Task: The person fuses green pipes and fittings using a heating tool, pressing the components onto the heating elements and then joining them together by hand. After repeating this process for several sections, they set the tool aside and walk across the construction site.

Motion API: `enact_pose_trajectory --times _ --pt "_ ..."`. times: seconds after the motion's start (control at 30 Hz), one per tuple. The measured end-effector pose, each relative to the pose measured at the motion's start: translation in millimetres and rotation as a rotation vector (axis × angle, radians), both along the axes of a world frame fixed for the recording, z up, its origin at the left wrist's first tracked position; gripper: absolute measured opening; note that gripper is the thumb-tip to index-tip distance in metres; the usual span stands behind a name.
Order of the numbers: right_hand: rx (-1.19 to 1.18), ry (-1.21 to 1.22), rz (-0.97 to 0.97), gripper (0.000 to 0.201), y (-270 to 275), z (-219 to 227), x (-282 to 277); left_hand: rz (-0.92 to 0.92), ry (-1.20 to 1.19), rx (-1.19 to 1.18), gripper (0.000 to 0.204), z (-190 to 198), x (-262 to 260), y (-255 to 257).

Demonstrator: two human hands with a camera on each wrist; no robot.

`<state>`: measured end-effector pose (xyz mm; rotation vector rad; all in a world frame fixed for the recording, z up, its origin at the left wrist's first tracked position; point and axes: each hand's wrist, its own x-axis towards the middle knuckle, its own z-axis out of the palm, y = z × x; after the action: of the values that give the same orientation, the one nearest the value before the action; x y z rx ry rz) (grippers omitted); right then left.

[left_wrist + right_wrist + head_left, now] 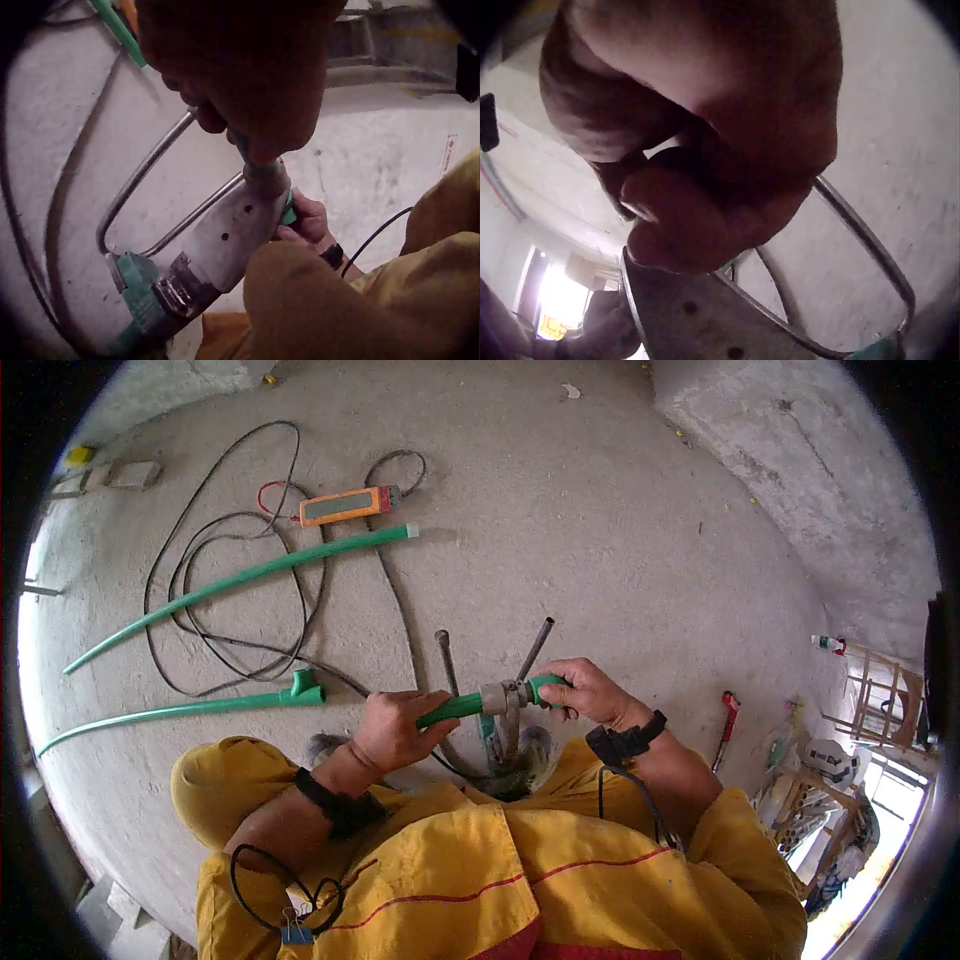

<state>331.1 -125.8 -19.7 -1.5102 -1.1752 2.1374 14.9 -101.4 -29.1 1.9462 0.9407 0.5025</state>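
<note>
While green pipe (457,708) is gripped by left hand (396,731), long axis pointed rightward at pipe-fusion heater (494,698), green fitting (543,689) is pinched by right hand (594,692).

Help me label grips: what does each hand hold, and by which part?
The left hand grips the green pipe short of the metal tool; the right hand holds the green fitting by its outer end.
</note>
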Motion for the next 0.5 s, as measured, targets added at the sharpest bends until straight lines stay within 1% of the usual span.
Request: enact_pose_trajectory --times 0.07,0.13,0.2,0.27,0.37,0.5 --pt "0.003 -0.016 -0.045 0.031 -0.7 4.7 -4.3 -0.028 0.029 0.01 0.026 0.4 -0.2 1.3" --pt "0.038 -0.027 -0.041 0.033 -6.4 -10.5 -0.7 -0.041 0.026 0.025 0.027 0.3 0.3 3.8" --pt "0.075 -0.039 -0.037 0.034 -10.1 -14.3 -0.9 -0.054 0.022 0.041 0.027 0.6 0.3 6.2" --pt "0.03 -0.054 -0.064 0.028 -12.4 -13.9 -0.9 -0.11 0.04 0.085 0.029 1.5 1.2 8.3" --pt "-0.005 -0.039 -0.074 0.029 -14.5 -13.9 0.2 -0.137 0.074 0.102 0.031 3.1 2.0 9.6" --pt "-0.039 -0.066 -0.099 0.03 -13.2 -3.9 -1.7 -0.129 0.106 0.098 0.033 4.3 3.9 8.3"
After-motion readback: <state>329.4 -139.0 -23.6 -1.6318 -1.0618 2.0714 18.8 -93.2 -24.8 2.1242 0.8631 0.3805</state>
